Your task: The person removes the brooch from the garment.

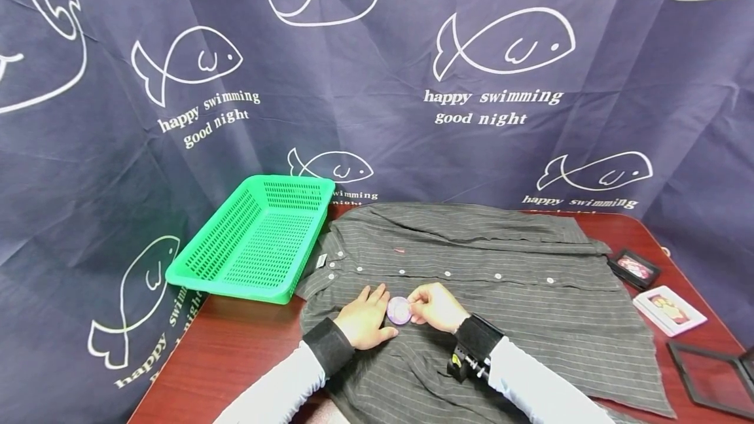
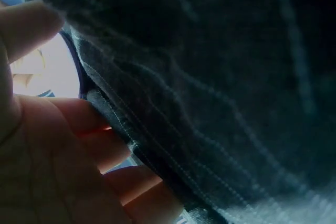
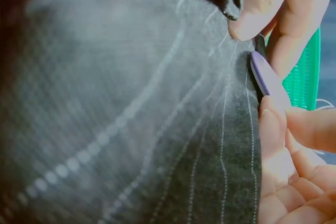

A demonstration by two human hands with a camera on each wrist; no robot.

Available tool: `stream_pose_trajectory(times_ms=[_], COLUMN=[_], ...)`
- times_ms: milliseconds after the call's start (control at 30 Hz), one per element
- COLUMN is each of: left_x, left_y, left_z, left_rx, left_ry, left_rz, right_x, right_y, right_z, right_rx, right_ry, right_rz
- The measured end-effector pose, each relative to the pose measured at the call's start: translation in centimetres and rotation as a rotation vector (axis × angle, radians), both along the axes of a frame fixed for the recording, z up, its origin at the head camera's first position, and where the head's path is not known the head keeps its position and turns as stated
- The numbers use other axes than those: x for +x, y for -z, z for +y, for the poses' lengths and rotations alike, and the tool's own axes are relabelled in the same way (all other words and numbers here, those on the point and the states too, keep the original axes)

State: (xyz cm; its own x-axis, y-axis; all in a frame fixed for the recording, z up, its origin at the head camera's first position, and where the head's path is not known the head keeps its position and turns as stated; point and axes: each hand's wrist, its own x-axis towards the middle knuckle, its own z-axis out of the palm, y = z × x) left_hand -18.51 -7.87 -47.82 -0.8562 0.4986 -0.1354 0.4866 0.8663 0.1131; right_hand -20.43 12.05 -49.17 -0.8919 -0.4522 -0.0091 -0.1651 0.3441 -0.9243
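Note:
A dark grey pinstriped button shirt (image 1: 548, 332) lies spread on the table, its button row running across. On it is a small round purple disc (image 1: 399, 311) with a pale patterned face. My right hand (image 1: 437, 307) pinches the disc's right edge between thumb and fingers. In the right wrist view the disc (image 3: 266, 80) shows its smooth rounded side, low against the cloth. My left hand (image 1: 362, 321) rests with extended fingers on the shirt, just left of the disc. The left wrist view shows the left palm (image 2: 47, 156) beside dark striped cloth; the disc's kind is unclear.
A green perforated basket (image 1: 226, 285) stands at the back left, beside the collar. Along the right edge lie a dark picture case (image 1: 620, 273), a white-framed picture (image 1: 654, 314) and a black empty frame (image 1: 686, 378). A blue fish-print curtain (image 1: 377, 123) hangs behind the table (image 1: 235, 352).

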Motion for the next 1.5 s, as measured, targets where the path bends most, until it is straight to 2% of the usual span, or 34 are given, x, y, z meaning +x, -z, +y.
stream_pose_trajectory(times_ms=[400, 800, 1167, 1500], left_x=[0.1, 0.1, 0.0, -0.1], left_y=[0.0, -0.3, -0.1, 0.4], left_z=[0.0, 0.2, 0.1, 0.0], left_rx=[-0.03, -0.053, -0.032, -0.023], left_ry=[0.02, 0.01, 0.007, 0.006], left_rz=[0.023, 0.021, 0.014, 0.008], right_x=[0.2, -0.1, -0.9, -1.2], right_y=[-0.2, -0.7, -2.2, -3.9], right_z=[0.2, 1.3, 2.8, 3.1], right_rx=[-0.031, -0.105, -0.183, -0.224], right_ry=[-0.041, 0.015, 0.172, 0.249], right_rz=[-0.026, -0.048, 0.068, 0.162])
